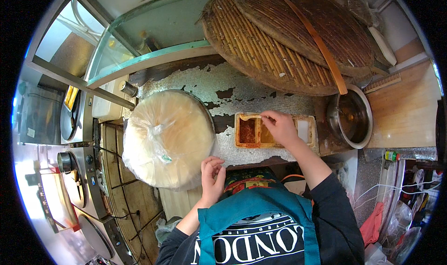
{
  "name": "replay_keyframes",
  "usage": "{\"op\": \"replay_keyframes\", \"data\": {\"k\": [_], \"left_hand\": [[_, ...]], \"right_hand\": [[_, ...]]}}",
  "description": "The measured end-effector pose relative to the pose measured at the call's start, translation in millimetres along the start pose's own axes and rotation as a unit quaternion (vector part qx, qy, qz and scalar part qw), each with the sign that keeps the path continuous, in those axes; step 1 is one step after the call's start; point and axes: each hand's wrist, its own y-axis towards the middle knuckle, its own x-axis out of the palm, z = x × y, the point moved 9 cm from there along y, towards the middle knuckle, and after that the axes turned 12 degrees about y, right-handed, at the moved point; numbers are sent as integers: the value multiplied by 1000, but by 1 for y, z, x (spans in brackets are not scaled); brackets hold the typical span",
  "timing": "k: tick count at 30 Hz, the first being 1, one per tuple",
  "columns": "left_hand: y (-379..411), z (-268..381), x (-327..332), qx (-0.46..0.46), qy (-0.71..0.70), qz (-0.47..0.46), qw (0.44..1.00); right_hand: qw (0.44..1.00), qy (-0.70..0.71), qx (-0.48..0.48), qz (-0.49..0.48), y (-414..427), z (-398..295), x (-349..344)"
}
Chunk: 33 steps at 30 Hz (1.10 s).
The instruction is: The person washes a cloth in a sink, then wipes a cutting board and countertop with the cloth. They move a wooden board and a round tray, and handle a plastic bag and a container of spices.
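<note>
My right hand point(282, 128) is above a seasoning box point(238, 143) with several compartments. Its thumb and fingertips pinch the end of a small pale spoon point(248, 117), which lies across the top of the leftmost compartment. That compartment holds red chilli-like seasoning point(247, 132); a yellowish-brown seasoning point(266, 136) fills the one beside it. White contents point(302, 130) show at the right end, while my hand and wrist cover the part between. My left hand point(213, 177), loosely curled and holding nothing, is by the right edge of a large round pale stack wrapped in a clear plastic bag point(167, 139).
Two round woven lids point(258, 51) with a wooden strip point(317, 41) overhang the counter's back. A steel bowl point(366, 125) containing dark liquid stands right, beside a wooden board point(401, 107). Glass panels point(146, 62) border the back left. Round griddles point(96, 235) line the left.
</note>
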Motion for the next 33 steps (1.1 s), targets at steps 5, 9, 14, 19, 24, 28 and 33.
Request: {"op": "replay_keyframes", "data": {"k": [5,9,14,19,24,28,33], "left_hand": [[0,0,-3,2,12,5,1000],[1,-5,-5,-1,1,16,1000],[5,4,4,11,2,-7,1000],[9,3,8,7,-4,-11,1000],[7,3,8,0,2,-13,1000],[7,0,9,-1,-5,-12,1000],[8,-1,10,-19,-12,-13,1000]], "right_hand": [[999,46,-2,9,-6,-8,-15],[991,-71,-10,-112,-21,-32,-8],[946,-213,-91,-227,-43,-8,32],[934,-262,-72,-233,-33,-4,37],[935,-266,-101,-214,-22,-8,28],[943,-257,-131,-168,-14,-11,20],[949,-231,-134,-168,-1,-11,17]]}}
